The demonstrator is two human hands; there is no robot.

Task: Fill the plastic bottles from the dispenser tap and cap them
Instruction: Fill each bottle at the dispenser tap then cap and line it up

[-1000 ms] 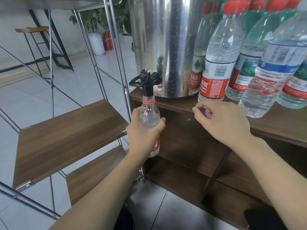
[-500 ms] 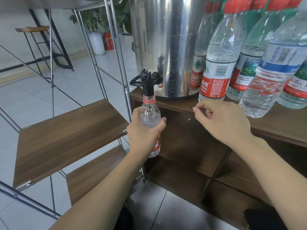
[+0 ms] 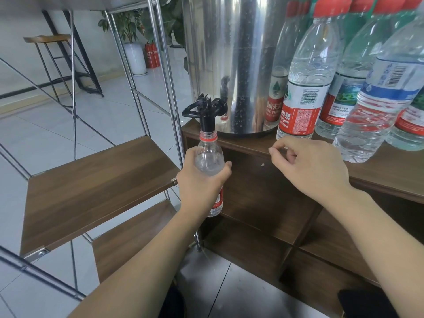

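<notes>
An uncapped plastic bottle (image 3: 209,161) is held upright by the left hand (image 3: 200,180), whose fingers are wrapped round its body, with its mouth set directly under the black tap (image 3: 205,111) of the steel dispenser (image 3: 231,65), just off the front left corner of the wooden cabinet top (image 3: 390,173). Whether water is running cannot be told; little water, if any, can be made out in the bottle, so filling is judged to be at an early stage. The right hand (image 3: 307,166) is held above the cabinet's front edge with fingers curled; whether a cap is pinched there cannot be told. Several capped bottles (image 3: 302,88) are stood along the top beside the dispenser, apparently finished. Filling and capping of the held bottle are left.
</notes>
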